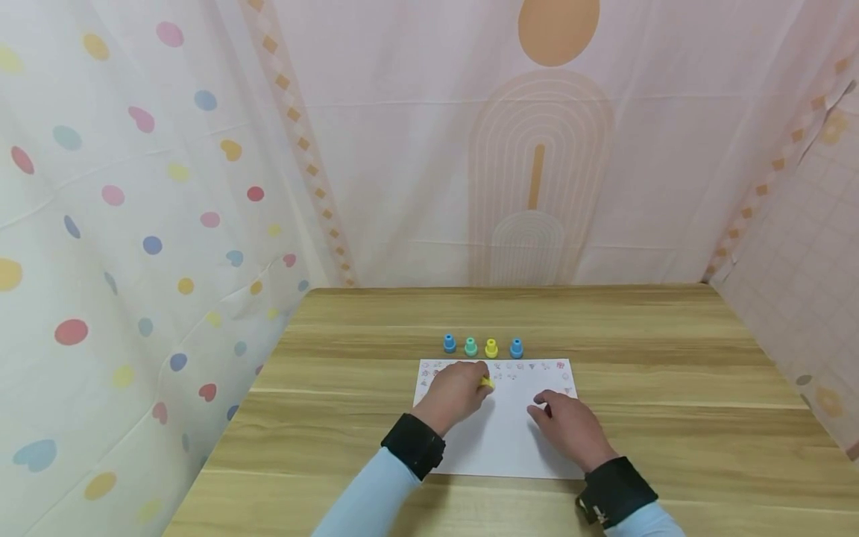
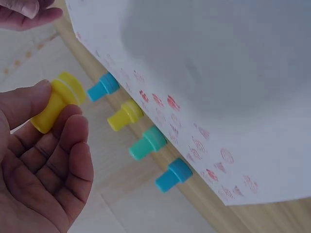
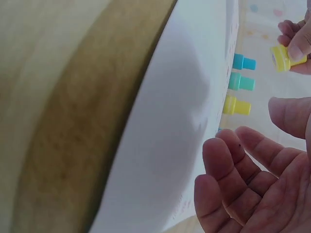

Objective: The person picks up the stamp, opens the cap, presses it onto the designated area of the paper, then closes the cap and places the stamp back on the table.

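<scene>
My left hand (image 1: 453,395) is over the upper part of a white sheet of paper (image 1: 506,440). Between its thumb and fingers it pinches a yellow stamp (image 2: 60,99), held above the paper. Small reddish prints (image 2: 171,102) run along the sheet's edges, with a few more near its top. My right hand (image 1: 570,429) hovers at the sheet's right side, fingers loosely bent and holding nothing. The right wrist view shows its palm side and the yellow stamp's round printing end.
Just beyond the paper's far edge stand a blue stamp (image 1: 449,344), a green stamp (image 1: 471,347), another yellow stamp (image 1: 491,349) and a second blue stamp (image 1: 516,349) in a row. The wooden table (image 1: 322,418) meets patterned curtains (image 1: 403,186) at the back and sides.
</scene>
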`<state>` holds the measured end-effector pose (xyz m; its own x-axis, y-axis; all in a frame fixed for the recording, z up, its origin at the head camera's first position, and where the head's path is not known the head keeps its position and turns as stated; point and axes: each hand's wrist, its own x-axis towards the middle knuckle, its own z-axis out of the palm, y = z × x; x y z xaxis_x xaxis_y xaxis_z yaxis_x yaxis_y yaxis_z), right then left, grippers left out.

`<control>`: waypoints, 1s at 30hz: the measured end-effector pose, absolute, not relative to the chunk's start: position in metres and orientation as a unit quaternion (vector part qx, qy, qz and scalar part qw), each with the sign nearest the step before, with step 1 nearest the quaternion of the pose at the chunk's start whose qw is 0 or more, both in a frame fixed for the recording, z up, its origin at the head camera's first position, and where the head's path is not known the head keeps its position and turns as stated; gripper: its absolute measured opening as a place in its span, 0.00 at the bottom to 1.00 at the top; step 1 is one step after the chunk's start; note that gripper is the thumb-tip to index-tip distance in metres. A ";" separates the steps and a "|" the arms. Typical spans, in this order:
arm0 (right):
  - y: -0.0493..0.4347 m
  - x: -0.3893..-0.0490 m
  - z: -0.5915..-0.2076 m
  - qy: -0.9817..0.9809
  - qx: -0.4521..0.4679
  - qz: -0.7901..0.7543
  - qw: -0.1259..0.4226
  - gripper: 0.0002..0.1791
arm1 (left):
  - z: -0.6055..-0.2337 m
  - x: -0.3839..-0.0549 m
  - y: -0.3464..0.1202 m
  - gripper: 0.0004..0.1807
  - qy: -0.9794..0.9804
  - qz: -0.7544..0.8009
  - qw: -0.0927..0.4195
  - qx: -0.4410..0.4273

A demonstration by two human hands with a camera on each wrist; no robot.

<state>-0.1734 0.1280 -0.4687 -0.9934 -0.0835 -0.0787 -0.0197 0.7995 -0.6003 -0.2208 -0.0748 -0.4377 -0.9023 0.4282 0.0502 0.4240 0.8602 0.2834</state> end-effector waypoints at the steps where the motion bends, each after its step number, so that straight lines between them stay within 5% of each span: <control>1: 0.128 -0.174 -0.469 0.944 -0.023 -0.325 0.053 0.15 | -0.438 -0.220 -0.073 0.09 0.963 0.152 0.010 0.221; 30: 0.122 -0.179 -0.474 0.792 0.065 -0.592 0.129 0.27 | -0.454 -0.205 -0.047 0.08 0.919 0.261 0.019 0.295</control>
